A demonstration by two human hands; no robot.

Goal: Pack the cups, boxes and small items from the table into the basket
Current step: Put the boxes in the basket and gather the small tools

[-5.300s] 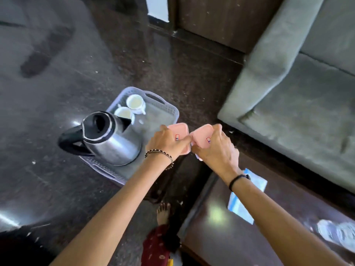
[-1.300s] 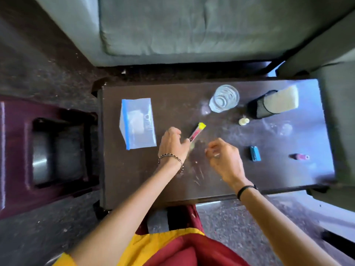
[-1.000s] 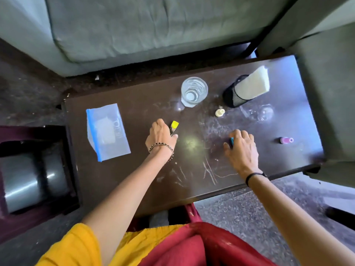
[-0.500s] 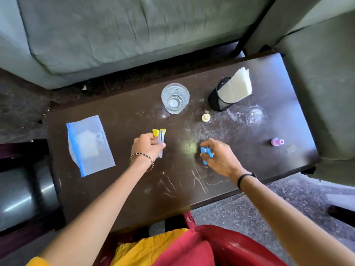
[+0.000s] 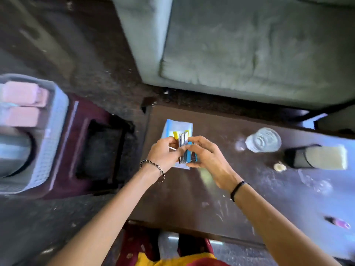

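My left hand (image 5: 164, 154) grips several thin yellow-capped tubes (image 5: 182, 139) and my right hand (image 5: 205, 156) grips a small blue item (image 5: 189, 157); both hands meet above the blue zip pouch (image 5: 177, 127) on the dark table (image 5: 211, 198). The grey basket (image 5: 51, 135) sits at the far left on a maroon stool (image 5: 80, 150), holding two pink boxes (image 5: 23, 106) and a metal kettle (image 5: 13, 152). Still on the table are a glass (image 5: 264, 140), a small cream cap (image 5: 279, 167) and a pink bottle (image 5: 339, 223).
A black holder with white napkins (image 5: 315, 157) lies at the table's right. A grey-green sofa (image 5: 240, 45) runs behind the table. Dark speckled floor (image 5: 57, 45) lies between sofa and stool. My yellow and red clothing (image 5: 172, 258) is at the bottom edge.
Both hands lifted their items off the table and came together over the blue pouch. The view swung left, bringing the basket and stool into sight.
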